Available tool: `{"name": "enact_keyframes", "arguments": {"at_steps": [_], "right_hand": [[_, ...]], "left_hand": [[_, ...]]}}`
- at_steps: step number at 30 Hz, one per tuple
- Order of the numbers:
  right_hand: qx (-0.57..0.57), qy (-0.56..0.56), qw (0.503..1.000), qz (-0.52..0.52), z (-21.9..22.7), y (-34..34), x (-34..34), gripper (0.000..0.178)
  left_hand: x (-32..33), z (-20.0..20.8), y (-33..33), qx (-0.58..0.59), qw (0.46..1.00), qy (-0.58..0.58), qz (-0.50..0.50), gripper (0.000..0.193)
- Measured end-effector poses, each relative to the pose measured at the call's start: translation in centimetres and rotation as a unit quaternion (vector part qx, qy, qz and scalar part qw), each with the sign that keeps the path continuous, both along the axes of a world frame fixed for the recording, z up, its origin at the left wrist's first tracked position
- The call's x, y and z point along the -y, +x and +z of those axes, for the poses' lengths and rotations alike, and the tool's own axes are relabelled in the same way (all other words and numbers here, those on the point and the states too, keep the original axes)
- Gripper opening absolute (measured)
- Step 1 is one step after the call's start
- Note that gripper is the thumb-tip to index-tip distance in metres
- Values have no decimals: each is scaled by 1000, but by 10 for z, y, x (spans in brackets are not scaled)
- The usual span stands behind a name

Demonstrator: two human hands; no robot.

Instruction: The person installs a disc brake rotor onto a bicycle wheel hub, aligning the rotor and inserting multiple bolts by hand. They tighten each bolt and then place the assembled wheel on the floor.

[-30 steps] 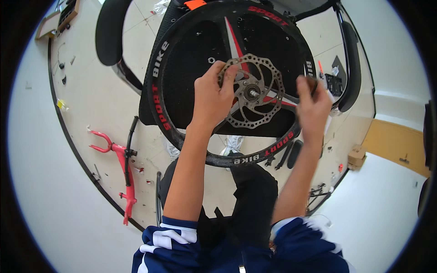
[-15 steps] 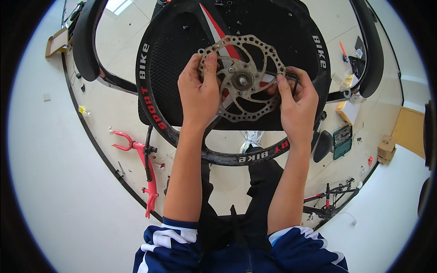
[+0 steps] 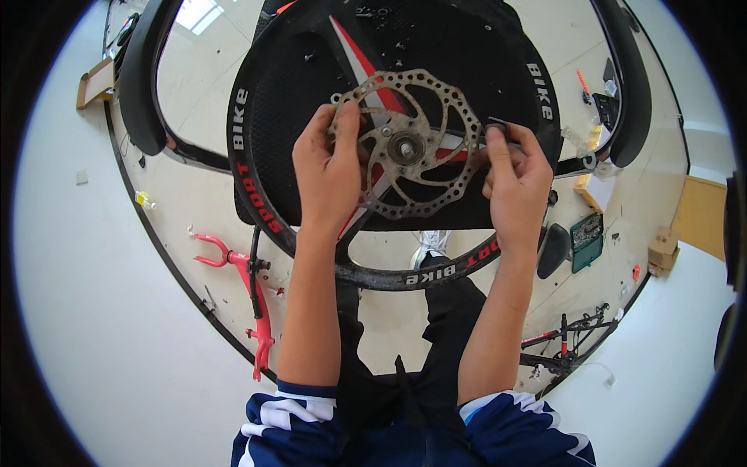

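Note:
A brake disc [image 3: 402,125], full of small holes and stained brown, lies over the hub of a black bicycle wheel [image 3: 250,194]. The threaded axle end [image 3: 407,150] sticks up at its centre. My left hand [image 3: 327,175] grips the disc's left edge, thumb on top and fingers curled beneath. Just off the disc's right edge, my right hand [image 3: 517,175] is closed on a thin black bent tool that looks like a hex key [image 3: 496,121]. Most of that tool is hidden by the fingers. Red and white spokes [image 3: 350,47] show under the disc.
The wheel rests on a black chair seat [image 3: 288,93] between two armrests [image 3: 144,78], with small bolts scattered there. On the floor lie a pink fork-shaped frame part [image 3: 253,284], a green case [image 3: 586,240], a black bike frame [image 3: 564,350] and a cardboard box [image 3: 663,247].
My right hand has drawn slightly right, off the disc's edge, with the bent tool. Disc and wheel have shifted a little left and down in view; my left hand still grips the disc.

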State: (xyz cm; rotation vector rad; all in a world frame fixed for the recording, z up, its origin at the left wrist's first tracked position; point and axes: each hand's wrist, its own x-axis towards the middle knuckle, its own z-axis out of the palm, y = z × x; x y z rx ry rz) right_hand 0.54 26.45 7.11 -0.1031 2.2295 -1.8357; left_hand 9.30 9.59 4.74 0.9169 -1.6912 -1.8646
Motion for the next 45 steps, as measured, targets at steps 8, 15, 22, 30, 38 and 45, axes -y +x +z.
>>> {"name": "enact_keyframes", "arguments": {"at_steps": [8,15,22,30,38,45], "right_hand": [[-24,36,999,5,-4,-11,-13,22],[-224,75,944,231,44,-14,3,12],[-299,-42,898,321,67,-57,35,18],[-254,-137,945,152,45,-20,51,23],[-215,-160,956,119,24,-1,68,13],[-278,-143,941,127,24,0,69,11]], "left_hand": [[29,-13,12,24,999,-5,27,36],[15,-3,1,-29,999,-25,-13,26],[16,-1,6,-29,997,-46,-53,36],[29,6,8,-96,928,-358,31,21],[18,11,6,-159,912,-372,-75,20],[17,9,5,-128,909,-388,-78,23]]}}
